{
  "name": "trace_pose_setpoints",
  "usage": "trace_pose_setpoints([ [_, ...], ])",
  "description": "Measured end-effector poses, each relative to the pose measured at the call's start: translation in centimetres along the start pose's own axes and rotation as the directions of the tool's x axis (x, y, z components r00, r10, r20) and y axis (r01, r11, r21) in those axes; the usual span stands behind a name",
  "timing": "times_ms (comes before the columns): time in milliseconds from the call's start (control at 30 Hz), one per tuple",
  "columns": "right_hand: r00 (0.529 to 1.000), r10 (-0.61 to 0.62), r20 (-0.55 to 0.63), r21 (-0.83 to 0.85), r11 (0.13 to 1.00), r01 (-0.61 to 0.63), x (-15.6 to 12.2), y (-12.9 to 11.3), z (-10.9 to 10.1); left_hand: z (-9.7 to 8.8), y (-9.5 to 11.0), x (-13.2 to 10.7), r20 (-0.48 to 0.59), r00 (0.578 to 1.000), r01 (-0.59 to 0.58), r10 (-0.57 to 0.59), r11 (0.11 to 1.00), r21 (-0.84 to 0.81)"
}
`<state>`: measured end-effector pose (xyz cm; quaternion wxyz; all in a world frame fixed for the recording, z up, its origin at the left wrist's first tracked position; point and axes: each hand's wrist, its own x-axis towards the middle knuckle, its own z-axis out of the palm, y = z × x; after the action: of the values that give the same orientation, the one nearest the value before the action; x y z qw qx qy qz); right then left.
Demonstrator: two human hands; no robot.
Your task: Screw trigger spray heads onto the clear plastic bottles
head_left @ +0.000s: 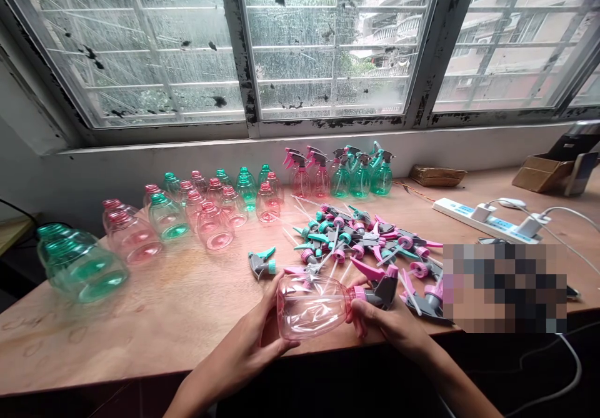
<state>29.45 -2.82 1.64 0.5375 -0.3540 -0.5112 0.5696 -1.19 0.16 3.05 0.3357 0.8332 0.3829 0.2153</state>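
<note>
A clear pink spray bottle [312, 308] lies sideways between my hands above the table's front edge. My left hand [269, 324] is wrapped around its base. At the neck, my right hand [375, 318] grips the pink collar, where a grey and pink trigger head [387, 288] sits on the bottle. The bottle's spray end points right, and a thin tube shows inside. Just beyond my hands spreads a heap of loose trigger heads [347, 237] in pink, teal and grey. One teal and grey trigger head [261, 263] lies apart from them, left of the heap.
Several open green and pink bottles [215, 227] stand on the left of the wooden table [197, 312]. Bottles with trigger heads [360, 177] line the wall. To the right are a white power strip [485, 221] with cables, a brown packet [438, 175] and a cardboard box [539, 173].
</note>
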Motion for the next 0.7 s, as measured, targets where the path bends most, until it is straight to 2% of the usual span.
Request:
trace_pose_setpoints([
  [700,1.000,-0.001,0.007,0.010,1.000,0.001,0.10,-0.30,0.21,-0.09,0.34,0.04,0.008,1.000,-0.006,0.006,1.000,-0.015],
])
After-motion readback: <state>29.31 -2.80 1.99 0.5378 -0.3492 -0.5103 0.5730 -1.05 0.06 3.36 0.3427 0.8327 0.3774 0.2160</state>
